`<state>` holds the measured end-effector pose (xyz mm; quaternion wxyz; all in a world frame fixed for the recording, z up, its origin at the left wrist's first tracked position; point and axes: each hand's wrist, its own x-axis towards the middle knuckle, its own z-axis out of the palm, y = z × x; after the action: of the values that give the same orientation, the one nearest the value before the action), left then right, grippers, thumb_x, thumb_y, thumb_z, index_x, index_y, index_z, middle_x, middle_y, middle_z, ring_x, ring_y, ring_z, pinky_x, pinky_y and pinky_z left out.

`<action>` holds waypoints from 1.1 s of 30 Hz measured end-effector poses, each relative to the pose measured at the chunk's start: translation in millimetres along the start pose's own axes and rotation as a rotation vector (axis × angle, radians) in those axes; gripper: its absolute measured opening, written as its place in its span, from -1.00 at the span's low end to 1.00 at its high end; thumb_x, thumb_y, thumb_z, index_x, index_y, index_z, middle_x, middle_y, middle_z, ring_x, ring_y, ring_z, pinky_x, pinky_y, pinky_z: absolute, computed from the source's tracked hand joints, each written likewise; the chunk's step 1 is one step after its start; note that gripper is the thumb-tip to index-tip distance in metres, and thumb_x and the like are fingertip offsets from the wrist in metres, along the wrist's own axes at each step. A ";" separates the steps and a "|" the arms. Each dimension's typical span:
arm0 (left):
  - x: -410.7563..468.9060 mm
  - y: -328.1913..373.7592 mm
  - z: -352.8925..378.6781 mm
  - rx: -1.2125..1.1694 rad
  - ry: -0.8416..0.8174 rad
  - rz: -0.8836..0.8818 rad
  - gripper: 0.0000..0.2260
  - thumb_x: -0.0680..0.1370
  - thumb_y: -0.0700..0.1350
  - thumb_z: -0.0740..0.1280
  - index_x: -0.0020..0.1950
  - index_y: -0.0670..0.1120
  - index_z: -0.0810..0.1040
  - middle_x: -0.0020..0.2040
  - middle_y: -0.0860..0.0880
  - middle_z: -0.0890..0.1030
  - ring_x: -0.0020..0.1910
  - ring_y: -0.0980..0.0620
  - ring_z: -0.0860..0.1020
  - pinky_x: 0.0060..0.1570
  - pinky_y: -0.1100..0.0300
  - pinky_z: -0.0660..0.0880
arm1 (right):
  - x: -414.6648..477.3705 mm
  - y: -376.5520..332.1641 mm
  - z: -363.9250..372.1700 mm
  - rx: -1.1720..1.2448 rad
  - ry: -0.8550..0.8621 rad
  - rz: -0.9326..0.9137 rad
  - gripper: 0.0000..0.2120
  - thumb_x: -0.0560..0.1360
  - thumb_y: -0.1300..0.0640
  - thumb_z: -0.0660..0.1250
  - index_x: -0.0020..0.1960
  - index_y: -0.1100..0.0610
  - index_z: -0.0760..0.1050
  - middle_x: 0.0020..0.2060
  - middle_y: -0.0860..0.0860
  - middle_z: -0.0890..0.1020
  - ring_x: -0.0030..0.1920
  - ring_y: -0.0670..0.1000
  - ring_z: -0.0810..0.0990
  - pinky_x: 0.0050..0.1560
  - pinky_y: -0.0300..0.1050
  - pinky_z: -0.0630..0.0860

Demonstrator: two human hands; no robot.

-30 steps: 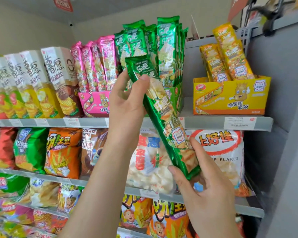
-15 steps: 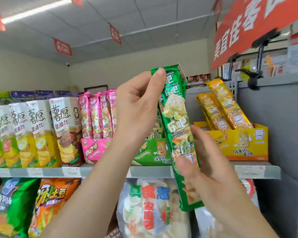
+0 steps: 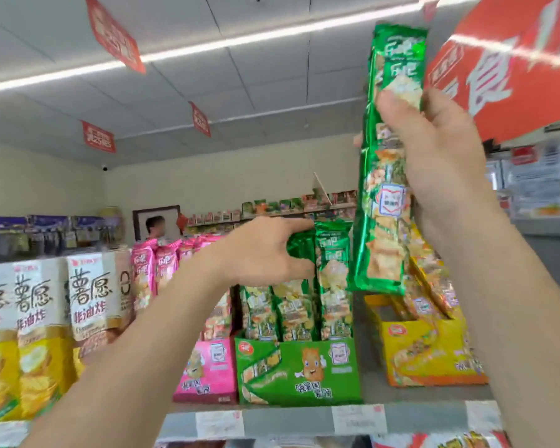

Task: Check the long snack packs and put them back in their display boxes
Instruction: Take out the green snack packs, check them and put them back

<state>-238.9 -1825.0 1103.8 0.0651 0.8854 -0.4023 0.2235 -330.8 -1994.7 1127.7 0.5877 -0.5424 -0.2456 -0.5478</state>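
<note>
1. The right hand (image 3: 440,156) grasps a long green foil snack pack (image 3: 390,176) round its upper half, thumb across the front and fingers behind; the pack hangs nearly upright, raised well above the shelf.
2. The left hand (image 3: 262,250) clasps the tops of the standing green packs (image 3: 333,286), forefinger over them and thumb below; it seems to draw them leftward.
3. Those packs stand in a green cardboard display box (image 3: 298,370) at the front edge of the grey metal shelf (image 3: 288,420); a pink cardboard display box (image 3: 207,373) touches its left side; a yellow cardboard display box (image 3: 434,357) sits near its right side, slightly apart.
4. The raised pack's lower end hangs above the right end of the green box, just beside the rightmost standing pack.
5. Judged from this: the pack looks checked and on its way home; a slot is likely being opened for it; lowering it in and letting go remain; whether the pink and yellow boxes have had their packs checked cannot be told.
</note>
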 end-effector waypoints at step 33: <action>1.1 -9.2 13.7 0.007 0.294 -0.072 -0.43 0.31 0.22 0.17 0.30 0.17 0.55 -0.50 0.10 0.45 -0.39 0.18 0.41 -0.10 0.03 0.53 | 40.1 123.1 28.1 -0.650 -0.608 0.398 -0.91 0.45 0.20 0.41 -0.05 0.18 0.58 -0.30 0.03 0.56 -0.41 -0.09 0.48 -0.41 -0.27 0.40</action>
<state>-226.7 -1823.6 1092.7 0.1283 0.8572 -0.3557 0.3495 -199.1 -2007.6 1125.9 0.3830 -0.8696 -0.1139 -0.2900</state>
